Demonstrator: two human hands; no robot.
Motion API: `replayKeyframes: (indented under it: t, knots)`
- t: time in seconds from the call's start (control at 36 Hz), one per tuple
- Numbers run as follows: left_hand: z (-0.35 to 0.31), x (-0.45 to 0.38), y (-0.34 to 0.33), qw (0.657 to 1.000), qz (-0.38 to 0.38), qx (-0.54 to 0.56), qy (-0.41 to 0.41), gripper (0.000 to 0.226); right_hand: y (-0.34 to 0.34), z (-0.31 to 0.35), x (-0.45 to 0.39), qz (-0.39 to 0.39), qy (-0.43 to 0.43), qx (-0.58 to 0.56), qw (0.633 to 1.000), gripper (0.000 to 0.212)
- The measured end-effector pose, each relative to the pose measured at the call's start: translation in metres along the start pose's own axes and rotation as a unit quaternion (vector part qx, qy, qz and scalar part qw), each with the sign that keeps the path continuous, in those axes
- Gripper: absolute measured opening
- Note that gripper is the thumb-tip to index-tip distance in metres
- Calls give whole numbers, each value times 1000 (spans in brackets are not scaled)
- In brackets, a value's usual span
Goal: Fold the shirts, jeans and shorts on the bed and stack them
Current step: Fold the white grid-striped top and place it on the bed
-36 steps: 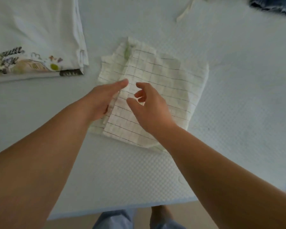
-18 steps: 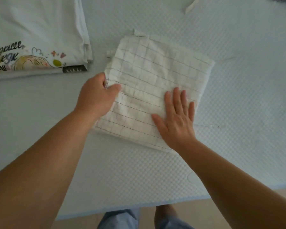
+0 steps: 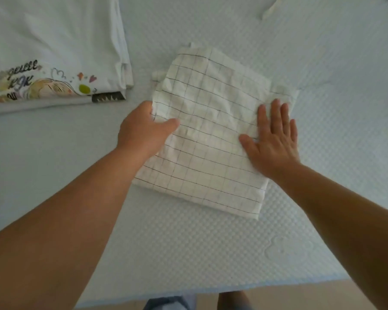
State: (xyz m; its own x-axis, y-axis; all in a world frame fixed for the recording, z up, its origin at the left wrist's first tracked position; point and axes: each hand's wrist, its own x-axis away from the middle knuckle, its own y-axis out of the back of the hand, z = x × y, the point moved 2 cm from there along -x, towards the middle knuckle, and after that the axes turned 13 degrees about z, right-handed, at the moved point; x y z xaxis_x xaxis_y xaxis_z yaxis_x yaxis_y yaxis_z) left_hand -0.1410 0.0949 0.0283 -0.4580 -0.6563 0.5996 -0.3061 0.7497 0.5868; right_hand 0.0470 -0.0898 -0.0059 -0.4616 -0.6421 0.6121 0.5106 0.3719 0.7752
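The folded checked garment [image 3: 211,135] lay on the bed [image 3: 188,253] between both hands. The right hand [image 3: 274,139] was spread flat on its right side, apparently pressing the fold. The left hand [image 3: 143,130] pinched its left edge, probably to square it. A folded printed shirt [image 3: 54,52] lay beyond the left hand.

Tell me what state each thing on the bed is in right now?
checked garment: folded, flat on the bed.
printed white shirt: folded, lying apart.
left hand: grips the garment's left edge.
right hand: flat, pressing its right side.
bed: covered in a quilted sheet.
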Motion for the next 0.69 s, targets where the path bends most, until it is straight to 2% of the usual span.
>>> replayKeyframes:
  t: [0.06,0.14,0.17,0.28,0.33,0.36,0.42,0.47,0.53,0.58,0.64,0.69]
  knots:
    - [-14,-15,7,995,45,90,26,38,-3,0,-1,-7,0,1,1000,80]
    - [-40,-38,20,967,125,212,68,79,-3,-1,-2,-13,0,-2,1000,80]
    - [-48,-44,24,960,149,224,70,82,-3,-1,-2,-15,1,-3,1000,80]
    - [-69,-55,34,938,246,240,39,72,-3,0,-2,-13,-1,-9,1000,80]
    - [-77,-57,34,932,281,228,-25,46,-4,-1,-3,-13,0,-11,1000,79]
    - [-80,-59,34,934,270,222,-70,30,-4,-1,-3,-13,1,-15,1000,79]
    - [-84,-57,36,954,191,172,-156,11,-5,-2,-3,-16,4,-24,1000,79]
    - [-84,-52,33,968,104,93,-208,18,-5,-1,-4,-17,5,-29,999,79]
    - [-75,-53,24,980,27,16,-196,23,-5,-1,-3,-18,4,-31,999,78]
    - [-63,-54,20,988,-78,-71,-114,46,-3,1,-1,-20,1,-36,999,78]
    - [-57,-48,18,984,-131,-107,-62,65,2,3,0,-34,1,-48,998,78]
    - [-60,-30,11,972,-157,-130,-113,70,11,4,1,-62,15,-60,996,76]
